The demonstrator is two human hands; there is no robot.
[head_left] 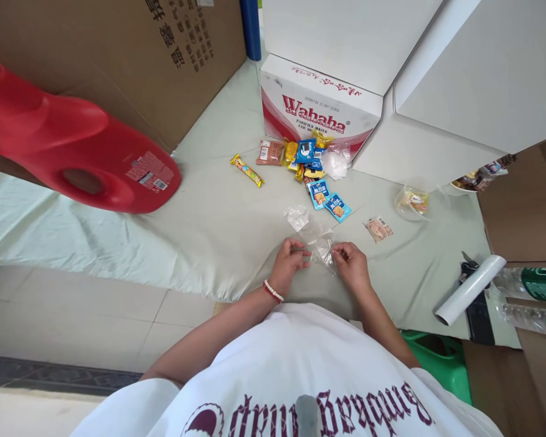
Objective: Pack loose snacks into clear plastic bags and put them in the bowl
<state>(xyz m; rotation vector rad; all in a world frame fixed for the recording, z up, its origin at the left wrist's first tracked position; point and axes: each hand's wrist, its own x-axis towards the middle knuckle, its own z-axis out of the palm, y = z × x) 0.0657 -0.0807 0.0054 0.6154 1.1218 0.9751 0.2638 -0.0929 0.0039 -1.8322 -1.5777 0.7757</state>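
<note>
A clear, crinkled plastic bag (317, 233) lies on the cloth-covered table in front of me. My right hand (352, 267) pinches its near right edge between thumb and fingers. My left hand (290, 264), with a beaded bracelet (273, 291) at the wrist, is at the bag's left side. Its fingers are curved and apart, the tips at the plastic; a firm hold does not show. Just beyond the bag lie two blue snack packets (328, 200). To the right of it is a small pinkish snack packet (379, 229).
Behind are a pile of wrapped snacks (306, 152), a yellow snack stick (247, 170) and a Wahaha carton (318, 109). A red jug (82, 152) stands left. Rightward are a clear bowl (412, 203) holding a packet, a white roll (469, 290) and plastic bottles (528, 285).
</note>
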